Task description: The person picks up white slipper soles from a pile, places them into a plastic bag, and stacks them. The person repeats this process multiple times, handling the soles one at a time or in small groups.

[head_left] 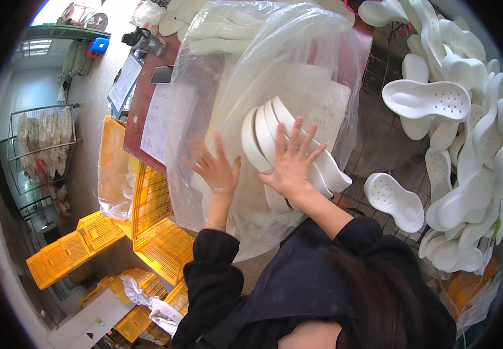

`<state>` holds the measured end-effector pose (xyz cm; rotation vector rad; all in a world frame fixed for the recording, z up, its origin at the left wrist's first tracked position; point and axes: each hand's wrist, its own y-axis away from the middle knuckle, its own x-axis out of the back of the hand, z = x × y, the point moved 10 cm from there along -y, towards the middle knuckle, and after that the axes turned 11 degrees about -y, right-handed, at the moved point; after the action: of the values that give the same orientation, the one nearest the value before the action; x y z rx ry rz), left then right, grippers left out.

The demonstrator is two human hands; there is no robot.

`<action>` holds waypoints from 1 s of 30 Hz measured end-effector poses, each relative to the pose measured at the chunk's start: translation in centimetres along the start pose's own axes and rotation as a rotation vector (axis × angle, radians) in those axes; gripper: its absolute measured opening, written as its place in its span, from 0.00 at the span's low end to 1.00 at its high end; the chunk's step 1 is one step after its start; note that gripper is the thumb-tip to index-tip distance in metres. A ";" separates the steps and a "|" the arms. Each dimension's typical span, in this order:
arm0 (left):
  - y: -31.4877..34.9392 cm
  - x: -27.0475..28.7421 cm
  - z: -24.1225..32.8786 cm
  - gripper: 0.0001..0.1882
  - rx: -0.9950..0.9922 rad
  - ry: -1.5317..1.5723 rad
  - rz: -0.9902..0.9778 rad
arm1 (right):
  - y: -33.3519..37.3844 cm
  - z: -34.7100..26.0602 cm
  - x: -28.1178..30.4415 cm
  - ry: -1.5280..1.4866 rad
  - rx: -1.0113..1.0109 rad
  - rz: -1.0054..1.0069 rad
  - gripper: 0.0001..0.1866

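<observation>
My right hand [291,166] lies with fingers spread across a small stack of white foam shoe soles [255,139]. The soles stand on edge side by side, tilted, on a large clear plastic bag [228,75]. To the left of the stack, my left hand [212,167] is open with its fingers spread. Its fingers look hazy, as if film covers them, and it holds nothing I can see. More white soles [222,30] show through the far part of the bag.
A heap of loose white soles [461,192] rises at the right, with one sole [394,201] apart on the tiled floor. Written sheets [155,125], a dark phone [162,74] and a bottle [146,42] lie left on the red table [136,129]. Yellow crates [159,247] stand at lower left.
</observation>
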<state>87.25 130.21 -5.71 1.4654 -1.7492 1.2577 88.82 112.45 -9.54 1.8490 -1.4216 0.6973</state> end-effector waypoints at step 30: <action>6.4 4.0 5.8 0.36 -0.238 1.049 -0.373 | -2.1 -3.0 1.7 0.090 0.131 0.130 0.70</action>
<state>81.05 123.12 -6.78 0.6946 -0.8289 1.2124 91.24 114.11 -6.83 1.8111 -1.4777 0.9467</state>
